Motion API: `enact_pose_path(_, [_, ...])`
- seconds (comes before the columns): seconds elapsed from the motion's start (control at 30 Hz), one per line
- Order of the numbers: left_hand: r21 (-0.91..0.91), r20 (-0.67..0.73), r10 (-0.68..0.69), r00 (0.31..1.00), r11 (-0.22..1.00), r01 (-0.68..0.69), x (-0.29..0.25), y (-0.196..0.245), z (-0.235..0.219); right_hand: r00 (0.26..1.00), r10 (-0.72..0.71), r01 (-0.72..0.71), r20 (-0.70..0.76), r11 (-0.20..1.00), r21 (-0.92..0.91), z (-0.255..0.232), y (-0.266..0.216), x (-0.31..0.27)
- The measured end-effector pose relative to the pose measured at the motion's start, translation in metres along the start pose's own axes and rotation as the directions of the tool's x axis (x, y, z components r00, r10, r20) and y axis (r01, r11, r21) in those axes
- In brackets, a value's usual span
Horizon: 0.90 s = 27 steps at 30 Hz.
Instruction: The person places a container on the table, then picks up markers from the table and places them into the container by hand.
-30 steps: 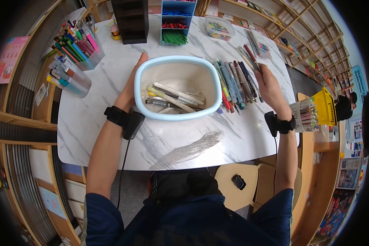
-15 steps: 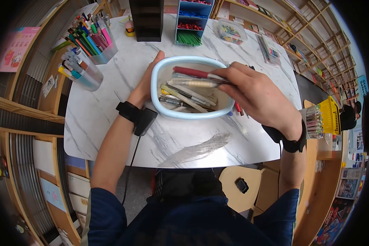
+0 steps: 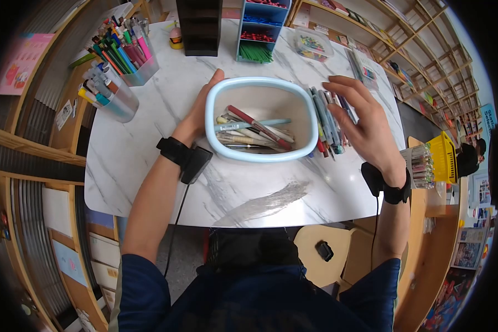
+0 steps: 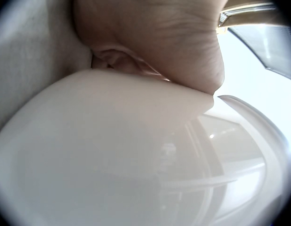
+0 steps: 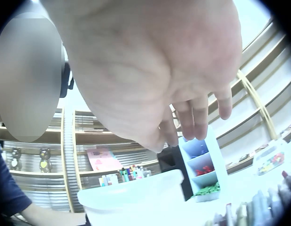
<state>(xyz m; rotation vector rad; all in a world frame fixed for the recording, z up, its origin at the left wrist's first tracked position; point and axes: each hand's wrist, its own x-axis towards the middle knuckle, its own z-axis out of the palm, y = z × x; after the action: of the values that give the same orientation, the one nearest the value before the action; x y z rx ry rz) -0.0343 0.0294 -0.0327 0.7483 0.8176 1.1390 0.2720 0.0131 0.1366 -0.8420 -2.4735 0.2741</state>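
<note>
A white basin with a light blue rim (image 3: 211,119) holds several pens, among them a dark red pen (image 3: 254,126) lying across a pale teal one (image 3: 279,121). My left hand (image 3: 199,110) rests along the basin's left outer side; the left wrist view shows that hand (image 4: 155,42) against the smooth white wall (image 4: 98,146). To the right of the basin, my right hand (image 3: 369,124) hovers over a row of loose pens (image 3: 327,124), fingers apart and holding nothing. In the right wrist view the hand (image 5: 155,66) hangs above pens (image 5: 260,207) and beside the basin (image 5: 136,200).
Two clear cups of pens (image 3: 144,73) (image 3: 122,110) stand at the left. A black organizer (image 3: 200,27) and a blue one (image 3: 239,41) with coloured items are at the back. A clear box (image 3: 314,45) and a flat pack (image 3: 365,72) lie back right.
My right hand carried pens from the right into the basin, let them go and moved back over the row. The dark red and teal pens now lie inside. My left hand stayed at the basin.
</note>
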Motion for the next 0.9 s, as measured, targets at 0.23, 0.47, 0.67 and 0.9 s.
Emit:
enact_pose_path(0.23, [-0.127,0.011,-0.029,1.0,0.991,0.03,-0.009,0.004,0.008,0.902,0.432,-0.418,-0.023,0.856,-0.304,-0.01,0.102,-0.062])
enact_pose_path(0.47, [-0.221,0.024,-0.071,0.997,0.972,0.075,-0.013,0.006,0.015,0.725,0.686,-0.632,0.064,0.7,-0.333,0.001,0.123,-0.078])
enact_pose_path(0.67, [-0.252,0.022,-0.076,0.997,0.964,0.08,-0.007,0.001,0.003,0.714,0.686,-0.624,0.139,0.714,-0.318,0.008,0.132,-0.072])
enact_pose_path(0.9, [-0.191,-0.086,-0.083,0.993,0.979,0.065,-0.012,0.007,0.012,0.724,0.68,-0.61,0.119,0.71,-0.353,0.012,0.134,-0.071])
